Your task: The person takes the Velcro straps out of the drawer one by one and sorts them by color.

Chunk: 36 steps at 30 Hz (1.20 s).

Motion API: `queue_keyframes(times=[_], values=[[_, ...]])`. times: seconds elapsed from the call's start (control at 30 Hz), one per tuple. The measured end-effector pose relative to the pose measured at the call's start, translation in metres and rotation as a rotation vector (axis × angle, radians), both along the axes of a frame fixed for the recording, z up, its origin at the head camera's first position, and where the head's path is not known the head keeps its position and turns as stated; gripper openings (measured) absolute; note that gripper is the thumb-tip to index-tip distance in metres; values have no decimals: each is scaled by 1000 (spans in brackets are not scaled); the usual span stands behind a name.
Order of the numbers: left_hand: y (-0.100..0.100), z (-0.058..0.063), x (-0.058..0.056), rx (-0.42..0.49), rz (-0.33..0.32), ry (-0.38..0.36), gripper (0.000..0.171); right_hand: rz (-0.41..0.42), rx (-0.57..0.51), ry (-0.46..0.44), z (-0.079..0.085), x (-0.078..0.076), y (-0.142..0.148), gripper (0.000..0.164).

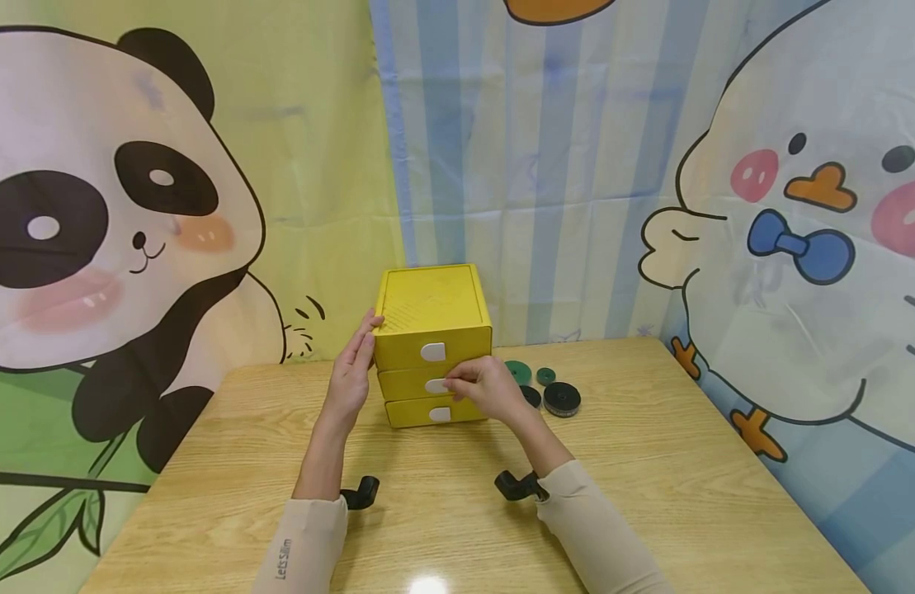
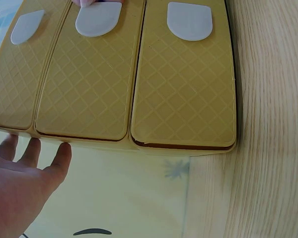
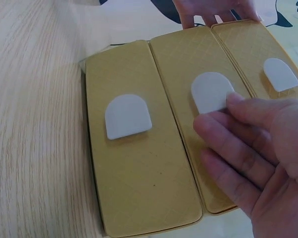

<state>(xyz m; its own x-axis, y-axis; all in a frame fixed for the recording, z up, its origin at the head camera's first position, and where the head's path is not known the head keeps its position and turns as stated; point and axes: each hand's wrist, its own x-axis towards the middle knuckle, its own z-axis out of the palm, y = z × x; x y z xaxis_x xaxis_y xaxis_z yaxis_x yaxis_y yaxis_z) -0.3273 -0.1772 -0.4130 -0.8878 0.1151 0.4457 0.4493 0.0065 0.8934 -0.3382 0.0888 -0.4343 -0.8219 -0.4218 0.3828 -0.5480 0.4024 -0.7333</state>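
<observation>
Head view: a yellow three-drawer cabinet (image 1: 431,301) is seen at the centre of the frame, stood upright on a wood-grain table (image 1: 427,470). Its left side is touched by the left hand (image 1: 348,384), fingers extended. The white middle pull tab (image 1: 433,385) is pinched between thumb and finger of the right hand (image 1: 494,389). Shown in this view only, right of centre: a large green disc (image 1: 518,372), a small green disc (image 1: 546,375) and two black discs (image 1: 562,398), one partly hidden by the right hand.

Left wrist view: a raised diamond lattice, not resolved from the head, is visible on the drawer fronts (image 2: 84,84). Spread left fingertips are set against the cabinet's side at lower left. A dark gap is noted at the end of the bottom drawer front (image 2: 184,94).

Right wrist view: the pinch is shown close up, right of centre; the tab's rounded end is left uncovered. Small dark specks are seen on the bottom drawer front, lower centre.
</observation>
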Motion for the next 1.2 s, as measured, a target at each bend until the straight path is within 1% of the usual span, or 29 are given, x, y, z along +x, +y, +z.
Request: queue_keyframes(times=[0.1, 0.3, 0.4, 0.63, 0.77, 0.87, 1.0, 1.2], values=[[0, 0, 0, -5, 1, 0, 51, -8, 10, 13, 1, 0, -1, 14], [-1, 0, 1, -13, 5, -9, 52, -21, 24, -4, 2, 2, -2, 14], [-1, -1, 2, -11, 4, -10, 51, -27, 40, -13, 3, 3, -2, 14], [-1, 1, 1, -10, 6, 0, 51, -42, 100, 3, 7, 6, -3, 17], [0, 1, 1, -4, -5, -3, 52, -54, 114, 5, 8, 7, -2, 18], [0, 1, 1, -4, -9, -10, 52, -68, 122, 19, 10, 9, -2, 17], [0, 0, 0, -2, -8, -10, 51, -78, 104, 57, 14, 11, -2, 15], [0, 1, 0, -1, -1, -14, 51, -63, 74, 114, 21, 15, -2, 17]])
